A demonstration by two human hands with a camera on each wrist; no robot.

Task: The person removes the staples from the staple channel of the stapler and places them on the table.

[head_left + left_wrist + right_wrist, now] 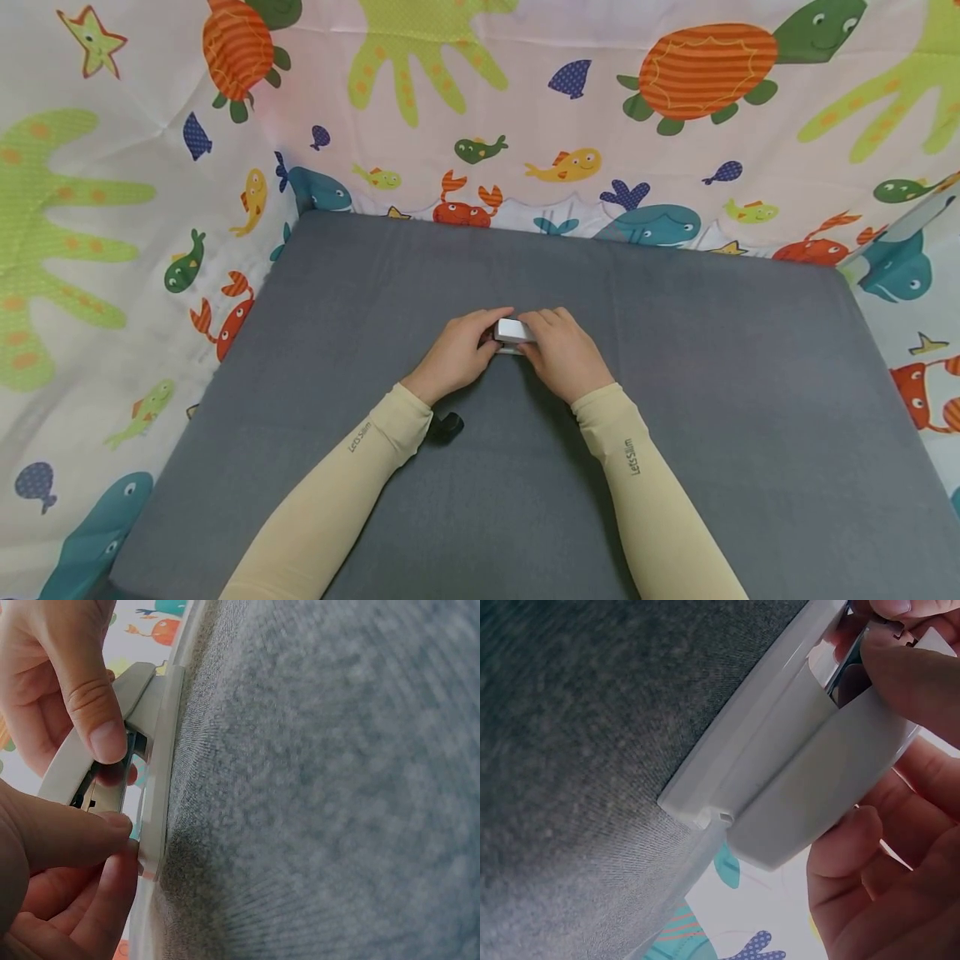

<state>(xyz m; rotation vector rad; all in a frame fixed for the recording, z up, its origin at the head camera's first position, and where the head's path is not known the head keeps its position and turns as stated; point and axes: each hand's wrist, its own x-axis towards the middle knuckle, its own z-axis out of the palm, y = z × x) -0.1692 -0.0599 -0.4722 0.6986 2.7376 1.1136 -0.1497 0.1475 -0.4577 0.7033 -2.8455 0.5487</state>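
Note:
A white stapler point(513, 331) sits on the grey table between both hands, its base flat on the cloth-like surface. My left hand point(459, 346) pinches its front end; in the left wrist view the thumb and a finger are at the metal magazine near the tip. From the other side my right hand point(564, 353) grips the stapler's body. Its thumb presses by the metal magazine, with the other fingers behind the top arm point(810, 784). A gap shows between the top arm and the base point(159, 780), with the dark inside partly covered by fingers.
A small black object point(447, 427) is beside the left wrist. The grey table point(735, 400) stretches out on both sides. A curtain point(420, 150) printed with sea animals stands along its back and sides.

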